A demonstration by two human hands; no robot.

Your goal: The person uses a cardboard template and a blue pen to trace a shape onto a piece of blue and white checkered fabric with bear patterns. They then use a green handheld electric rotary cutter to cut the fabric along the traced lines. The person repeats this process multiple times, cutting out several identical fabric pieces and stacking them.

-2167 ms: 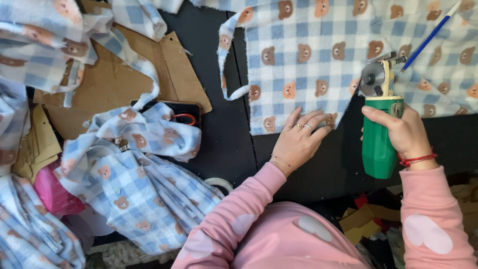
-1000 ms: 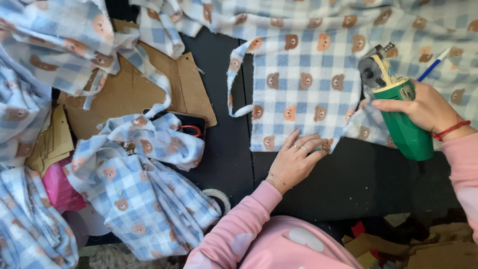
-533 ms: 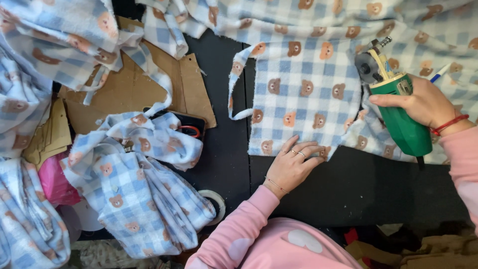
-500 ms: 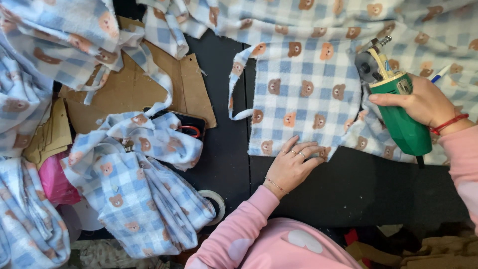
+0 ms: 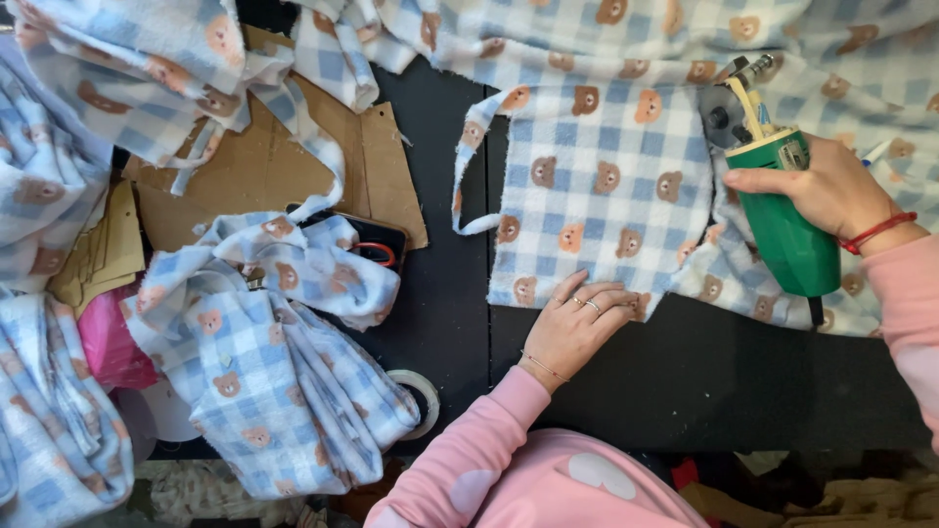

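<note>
Green cutter (image 5: 782, 210) upright on checked fabric (image 5: 597, 186)

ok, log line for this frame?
left hand: flat on fabric | right hand: grips green cutter | cutter: blade at fabric | table: dark

The left hand (image 5: 577, 328) lies palm down, fingers spread a little and pointing up and to the right, with 2 rings on the fingers and a thin bracelet at the wrist. Its forearm, in a pink sleeve, runs up from the lower middle. The right hand (image 5: 831, 191) is curled in a closed grip, knuckles up, thumb pointing left, a red band at the wrist. Its pink-sleeved forearm comes in from the right edge.
</note>
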